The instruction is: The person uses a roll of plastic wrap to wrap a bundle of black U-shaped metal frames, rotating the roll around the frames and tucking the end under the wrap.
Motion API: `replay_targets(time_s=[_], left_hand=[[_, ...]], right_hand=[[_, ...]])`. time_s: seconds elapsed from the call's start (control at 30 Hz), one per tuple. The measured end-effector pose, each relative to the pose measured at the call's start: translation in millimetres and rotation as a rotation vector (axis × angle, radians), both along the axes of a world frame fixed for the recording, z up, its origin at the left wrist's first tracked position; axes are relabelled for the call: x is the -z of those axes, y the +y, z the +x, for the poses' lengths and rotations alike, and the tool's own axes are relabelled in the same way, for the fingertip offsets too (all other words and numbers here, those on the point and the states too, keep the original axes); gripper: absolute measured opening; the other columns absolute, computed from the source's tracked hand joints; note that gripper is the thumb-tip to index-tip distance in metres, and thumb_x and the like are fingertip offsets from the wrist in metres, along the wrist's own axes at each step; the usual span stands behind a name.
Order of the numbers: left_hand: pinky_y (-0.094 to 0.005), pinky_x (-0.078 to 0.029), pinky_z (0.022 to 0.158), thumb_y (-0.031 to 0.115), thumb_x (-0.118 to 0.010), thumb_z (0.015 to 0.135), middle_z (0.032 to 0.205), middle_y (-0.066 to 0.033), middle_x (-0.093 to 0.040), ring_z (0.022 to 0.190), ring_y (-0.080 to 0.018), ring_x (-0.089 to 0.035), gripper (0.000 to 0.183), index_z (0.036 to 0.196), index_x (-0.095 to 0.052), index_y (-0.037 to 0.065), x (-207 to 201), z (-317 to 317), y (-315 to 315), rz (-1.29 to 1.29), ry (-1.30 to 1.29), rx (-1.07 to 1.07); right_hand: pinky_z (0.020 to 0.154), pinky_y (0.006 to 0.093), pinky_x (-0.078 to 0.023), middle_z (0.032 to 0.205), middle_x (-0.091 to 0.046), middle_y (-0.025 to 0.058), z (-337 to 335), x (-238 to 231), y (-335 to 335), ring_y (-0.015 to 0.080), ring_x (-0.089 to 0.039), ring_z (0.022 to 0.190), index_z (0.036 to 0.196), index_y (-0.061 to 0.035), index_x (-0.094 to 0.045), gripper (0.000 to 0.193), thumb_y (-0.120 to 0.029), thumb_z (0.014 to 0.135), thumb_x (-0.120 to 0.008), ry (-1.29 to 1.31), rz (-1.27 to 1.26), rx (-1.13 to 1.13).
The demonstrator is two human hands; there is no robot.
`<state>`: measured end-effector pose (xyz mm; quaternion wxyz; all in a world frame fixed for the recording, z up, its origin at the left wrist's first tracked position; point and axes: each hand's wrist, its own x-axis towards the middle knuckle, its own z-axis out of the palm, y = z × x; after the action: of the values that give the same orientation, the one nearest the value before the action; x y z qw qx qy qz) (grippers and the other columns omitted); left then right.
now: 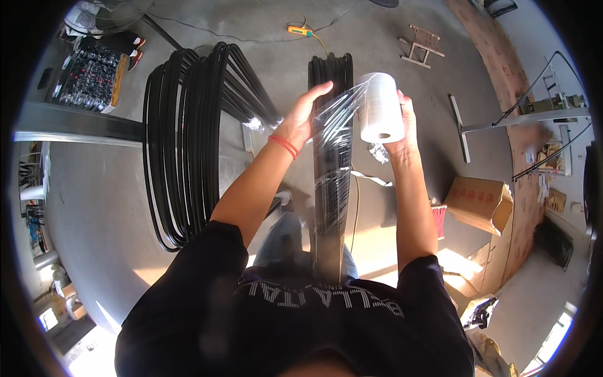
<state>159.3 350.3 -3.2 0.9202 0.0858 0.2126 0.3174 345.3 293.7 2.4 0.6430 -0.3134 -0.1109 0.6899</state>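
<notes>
A bundle of black bent tubes (331,207) stands upright in front of my body, its middle wrapped in clear film. My left hand (303,119) grips the bundle's left side near the top, thumb against the tubes, the other fingers mostly hidden behind. My right hand (405,122) is closed around a white roll of stretch film (380,107), held just right of the bundle. A taut, creased sheet of stretch film (342,112) runs from the roll across the tubes, close to my left thumb.
More black bent tubes (207,125) hang on a metal beam (81,124) at the left. A cardboard box (474,201) sits at the right. Farther off are a small stool (424,45), an orange power strip (300,31) with its cable, and a fan (103,16). Another person's shoes (135,56) show at the far left.
</notes>
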Motion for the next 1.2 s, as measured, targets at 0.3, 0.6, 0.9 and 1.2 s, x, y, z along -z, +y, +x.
replay_targets(time_s=[0.3, 0.6, 0.9, 1.2], left_hand=[[-0.0303, -0.052, 0.067, 0.009, -0.060, 0.074, 0.079, -0.0141, -0.063, 0.067, -0.0199, -0.062, 0.018, 0.084, -0.059, -0.006, 2.4, -6.9, 0.9, 0.061, 0.268, 0.124], [-0.0302, -0.050, 0.067, 0.008, -0.061, 0.075, 0.080, -0.0098, -0.062, 0.070, -0.0184, -0.061, 0.016, 0.087, -0.058, -0.002, 8.9, -3.4, -2.0, 0.034, 0.191, 0.125], [-0.0346, -0.034, 0.090, 0.043, -0.045, 0.088, 0.099, -0.0130, -0.058, 0.104, -0.0216, -0.048, 0.050, 0.106, -0.052, -0.003, -17.2, -16.9, -17.2, 1.574, 1.706, 0.311], [-0.0327, -0.043, 0.083, 0.034, -0.063, 0.078, 0.094, -0.0058, -0.059, 0.092, -0.0162, -0.055, 0.043, 0.108, -0.054, 0.004, 0.5, -62.3, -5.6, 0.152, 0.777, 0.120]], right_hand=[[0.083, 0.0338, -0.043, 0.102, -0.056, 0.0128, -4.7, -8.6, -12.9, 0.0222, -0.054, 0.094, 0.108, 0.0026, -0.051, 0.053, -0.039, 0.076, -0.061, -0.431, -0.156, 0.002], [0.064, 0.0325, -0.048, 0.085, -0.061, 0.0132, -3.8, -26.9, -9.0, 0.0214, -0.060, 0.072, 0.101, 0.0067, -0.056, 0.051, -0.029, 0.066, -0.069, -0.862, -0.249, -0.167], [0.059, 0.0294, -0.050, 0.077, -0.063, 0.0067, -67.4, 103.0, 8.8, 0.0167, -0.059, 0.064, 0.090, -0.0025, -0.062, 0.033, -0.028, 0.070, -0.068, 0.335, 0.003, -0.424], [0.059, 0.0283, -0.049, 0.072, -0.060, 0.0052, -89.6, 57.9, 5.1, 0.0158, -0.057, 0.062, 0.088, -0.0030, -0.062, 0.020, -0.018, 0.075, -0.061, 0.266, 0.047, -0.463]])
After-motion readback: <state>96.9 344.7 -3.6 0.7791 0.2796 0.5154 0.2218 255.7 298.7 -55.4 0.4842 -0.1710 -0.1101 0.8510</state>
